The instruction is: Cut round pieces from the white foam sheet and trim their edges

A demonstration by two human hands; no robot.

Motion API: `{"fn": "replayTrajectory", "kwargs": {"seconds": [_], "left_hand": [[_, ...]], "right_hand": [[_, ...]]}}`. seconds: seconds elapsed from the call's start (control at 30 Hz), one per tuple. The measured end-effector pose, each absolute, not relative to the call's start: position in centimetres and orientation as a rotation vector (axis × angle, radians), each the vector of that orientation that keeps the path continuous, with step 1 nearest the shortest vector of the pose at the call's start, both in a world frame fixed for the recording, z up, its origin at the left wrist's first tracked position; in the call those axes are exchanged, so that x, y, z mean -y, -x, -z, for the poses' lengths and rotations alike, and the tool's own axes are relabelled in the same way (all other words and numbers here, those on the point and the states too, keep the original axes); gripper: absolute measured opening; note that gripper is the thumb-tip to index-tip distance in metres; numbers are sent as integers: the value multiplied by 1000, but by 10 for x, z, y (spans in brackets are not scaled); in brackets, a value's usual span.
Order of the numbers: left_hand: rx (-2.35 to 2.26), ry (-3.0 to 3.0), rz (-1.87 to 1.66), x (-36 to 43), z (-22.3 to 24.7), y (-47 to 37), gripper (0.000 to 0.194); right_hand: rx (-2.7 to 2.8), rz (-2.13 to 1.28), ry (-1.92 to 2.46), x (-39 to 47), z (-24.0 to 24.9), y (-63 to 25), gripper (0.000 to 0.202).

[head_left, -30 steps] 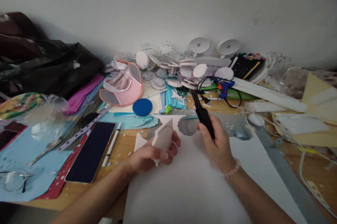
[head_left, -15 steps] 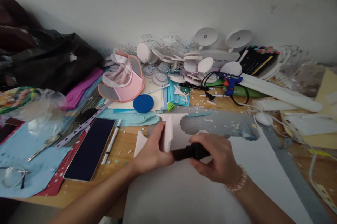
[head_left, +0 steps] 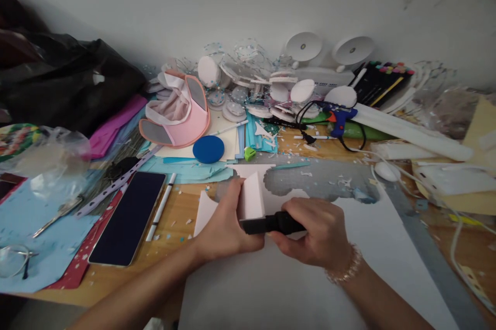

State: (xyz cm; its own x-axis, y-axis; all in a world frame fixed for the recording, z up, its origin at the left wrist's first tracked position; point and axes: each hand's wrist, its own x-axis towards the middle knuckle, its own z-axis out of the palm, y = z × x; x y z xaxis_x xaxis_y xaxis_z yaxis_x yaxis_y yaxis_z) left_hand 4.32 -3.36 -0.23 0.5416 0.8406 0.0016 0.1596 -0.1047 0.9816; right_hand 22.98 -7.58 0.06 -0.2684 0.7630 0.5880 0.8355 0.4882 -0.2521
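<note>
My left hand (head_left: 228,221) is closed around a small white block (head_left: 253,198), standing over the white sheet. In my right hand (head_left: 315,229) is a black tool (head_left: 277,223) with a thick handle and a flat, blade-like end; its exact kind is unclear. The flat end lies across the near end of the block, close to my left thumb. Under both hands spreads a large white sheet (head_left: 294,278), its far edge cut in scallops.
A phone (head_left: 129,219) and a white pen (head_left: 160,207) lie to the left. Behind are a blue disc (head_left: 208,149), a pink visor cap (head_left: 189,121), a blue glue gun (head_left: 341,119) and white round pieces. Scissors (head_left: 58,216) rest at far left, a white cable (head_left: 459,247) at right.
The white block has turned, so that a broader side shows. The black tool's flat end has moved left and now lies across the block's near end.
</note>
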Motion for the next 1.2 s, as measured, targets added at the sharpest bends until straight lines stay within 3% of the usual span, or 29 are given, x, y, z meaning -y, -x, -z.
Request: {"fn": "replayTrajectory", "kwargs": {"seconds": [0.9, 1.2], "left_hand": [[-842, -1718, -682, 31, 13, -40, 59], [-656, -1205, -383, 30, 13, -30, 43]], "right_hand": [[2043, 247, 1351, 72, -4, -230, 50], [2045, 261, 1602, 86, -34, -213, 46]]}}
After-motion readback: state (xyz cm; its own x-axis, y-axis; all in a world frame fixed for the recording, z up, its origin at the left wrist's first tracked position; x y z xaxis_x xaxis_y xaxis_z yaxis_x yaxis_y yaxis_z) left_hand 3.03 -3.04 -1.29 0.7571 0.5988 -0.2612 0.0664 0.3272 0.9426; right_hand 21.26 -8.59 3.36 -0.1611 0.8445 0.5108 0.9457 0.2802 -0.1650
